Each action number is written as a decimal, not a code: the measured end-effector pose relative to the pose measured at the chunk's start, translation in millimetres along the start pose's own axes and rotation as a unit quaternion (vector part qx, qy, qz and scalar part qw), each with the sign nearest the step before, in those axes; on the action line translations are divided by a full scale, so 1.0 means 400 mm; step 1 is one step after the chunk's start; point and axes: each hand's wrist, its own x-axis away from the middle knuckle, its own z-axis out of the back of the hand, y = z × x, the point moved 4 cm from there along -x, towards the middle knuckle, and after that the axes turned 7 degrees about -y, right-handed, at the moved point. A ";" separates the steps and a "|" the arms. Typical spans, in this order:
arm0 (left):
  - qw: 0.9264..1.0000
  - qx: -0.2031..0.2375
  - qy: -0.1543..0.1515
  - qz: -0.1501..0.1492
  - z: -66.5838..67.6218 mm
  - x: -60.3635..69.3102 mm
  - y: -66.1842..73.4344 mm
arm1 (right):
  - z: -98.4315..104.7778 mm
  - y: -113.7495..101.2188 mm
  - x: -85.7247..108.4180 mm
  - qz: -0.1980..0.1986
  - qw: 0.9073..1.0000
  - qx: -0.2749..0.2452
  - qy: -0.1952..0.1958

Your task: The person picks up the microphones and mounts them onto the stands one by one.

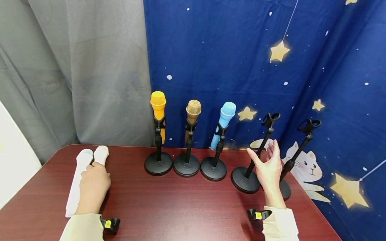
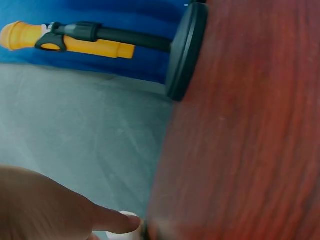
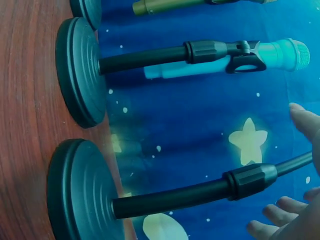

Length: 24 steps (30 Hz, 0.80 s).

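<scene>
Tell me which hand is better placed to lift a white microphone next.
Left, most likely: the left hand has its fingers around one white microphone, with a second white microphone beside it. The right hand is across the table, open beside an empty stand.

Bright head view, wrist views perhaps soft

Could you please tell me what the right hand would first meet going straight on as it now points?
Most likely the right hand would meet the leftmost empty microphone stand, whose pole shows between thumb and fingers, though exact depth is unclear.
</scene>
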 end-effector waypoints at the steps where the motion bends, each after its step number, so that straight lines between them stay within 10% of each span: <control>1: 1.000 0.000 0.001 -0.002 -0.003 0.000 0.002 | -0.002 0.002 -0.001 0.003 1.000 -0.001 -0.001; 24: 0.998 0.040 0.037 0.025 -0.019 -0.018 -0.028 | -0.031 0.033 -0.009 -0.009 0.997 0.071 -0.035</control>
